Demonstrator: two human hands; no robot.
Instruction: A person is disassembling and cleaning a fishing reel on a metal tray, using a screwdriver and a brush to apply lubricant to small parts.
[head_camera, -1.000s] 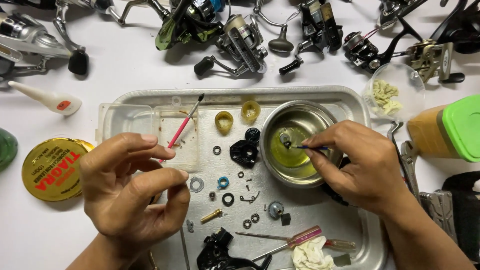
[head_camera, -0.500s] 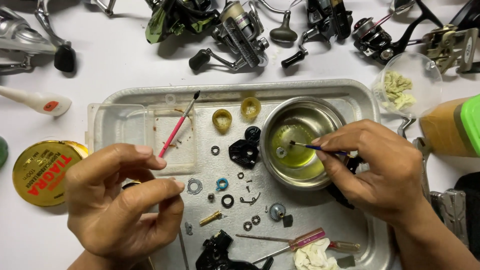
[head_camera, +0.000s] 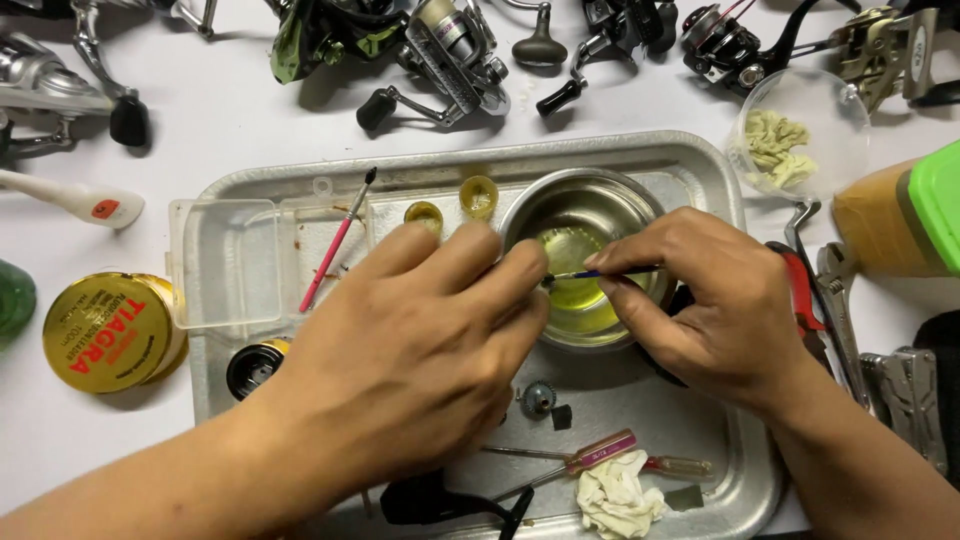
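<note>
My right hand (head_camera: 715, 305) pinches a thin blue-handled brush (head_camera: 605, 272) and holds it level over a steel bowl (head_camera: 585, 205) of yellowish liquid. The bowl stands in a metal tray (head_camera: 715, 170). My left hand (head_camera: 420, 350) reaches across the tray. Its fingertips are bunched together at the bowl's left rim, right at the brush tip. Whether they pinch a small part is hidden. The hand covers most of the small loose parts on the tray floor.
In the tray lie a clear plastic box (head_camera: 230, 260), a pink brush (head_camera: 336, 245), two yellow caps (head_camera: 424, 214), screwdrivers (head_camera: 600, 456) and a white rag (head_camera: 615, 495). Fishing reels (head_camera: 440, 50) line the far edge. A gold tin (head_camera: 105, 330) sits left; pliers (head_camera: 805, 300) and a green-lidded jar (head_camera: 900, 215) right.
My left hand has moved right across the tray to the bowl's rim and now meets the brush tip. The right hand has stayed over the bowl with the brush.
</note>
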